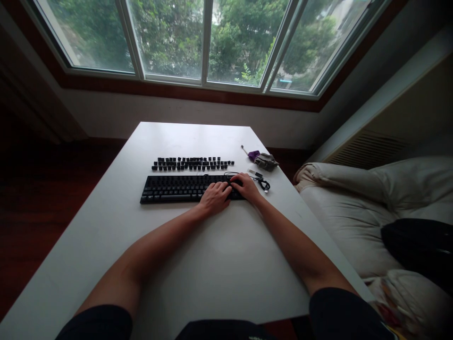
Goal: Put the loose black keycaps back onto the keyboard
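A black keyboard lies flat on the white table, its left part and middle full of keys. My left hand rests over its right part, fingers bent and pressed close together on the keyboard. Beside it, my right hand reaches over the keyboard's right end, with thumb and forefinger drawn together. Whatever sits between those fingertips is too small to make out. The two hands nearly touch and cover the keys beneath them. Behind the keyboard, loose black keycaps are set out in several rows.
Right of the keyboard lie a coiled black cable and a small dark tool. Farther back are a grey cloth, a purple cloth and a thin stick. A pale sofa flanks the white table.
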The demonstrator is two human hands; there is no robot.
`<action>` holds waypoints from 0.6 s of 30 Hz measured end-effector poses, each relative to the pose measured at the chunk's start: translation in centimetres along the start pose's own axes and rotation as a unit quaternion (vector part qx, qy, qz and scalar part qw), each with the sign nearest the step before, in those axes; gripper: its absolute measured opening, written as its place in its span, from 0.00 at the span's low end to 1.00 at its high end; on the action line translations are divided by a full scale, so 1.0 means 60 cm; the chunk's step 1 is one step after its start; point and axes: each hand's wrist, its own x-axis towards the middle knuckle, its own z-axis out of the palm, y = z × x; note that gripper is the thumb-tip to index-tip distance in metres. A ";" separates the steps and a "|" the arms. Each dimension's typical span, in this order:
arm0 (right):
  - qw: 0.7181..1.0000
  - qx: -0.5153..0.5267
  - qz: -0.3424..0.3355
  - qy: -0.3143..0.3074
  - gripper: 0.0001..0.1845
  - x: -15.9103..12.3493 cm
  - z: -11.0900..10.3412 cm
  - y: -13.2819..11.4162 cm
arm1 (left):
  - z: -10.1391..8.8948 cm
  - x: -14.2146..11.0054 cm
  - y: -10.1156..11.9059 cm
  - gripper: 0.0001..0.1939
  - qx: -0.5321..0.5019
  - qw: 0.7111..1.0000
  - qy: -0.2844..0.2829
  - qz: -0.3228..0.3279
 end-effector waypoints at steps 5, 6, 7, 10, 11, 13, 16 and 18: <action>1.000 0.006 -0.006 0.025 0.07 -0.009 0.001 -0.006 | -0.004 0.001 -0.002 0.24 -0.005 1.000 -0.003 0.007; 0.999 0.009 -0.008 0.029 0.08 -0.011 0.002 -0.005 | -0.004 0.001 -0.002 0.24 -0.005 1.000 -0.004 0.009; 0.999 0.013 -0.008 0.035 0.08 -0.013 0.003 -0.005 | -0.004 0.002 -0.002 0.24 -0.005 1.000 -0.005 0.012; 0.998 0.022 0.004 0.057 0.08 -0.016 0.008 -0.001 | -0.002 0.003 -0.003 0.26 -0.002 1.000 -0.012 0.017; 0.998 0.022 0.010 0.063 0.08 -0.016 0.010 0.000 | 0.000 0.003 -0.003 0.26 -0.002 1.000 -0.015 0.017; 0.997 0.018 0.019 0.070 0.08 -0.017 0.013 0.003 | 0.003 0.004 -0.004 0.26 -0.001 1.000 -0.020 0.017; 0.997 0.013 0.022 0.071 0.08 -0.017 0.014 0.005 | 0.007 0.004 -0.006 0.27 0.002 1.000 -0.027 0.016; 0.997 0.012 0.022 0.068 0.08 -0.017 0.014 0.006 | 0.007 0.005 -0.006 0.26 0.005 0.999 -0.031 0.018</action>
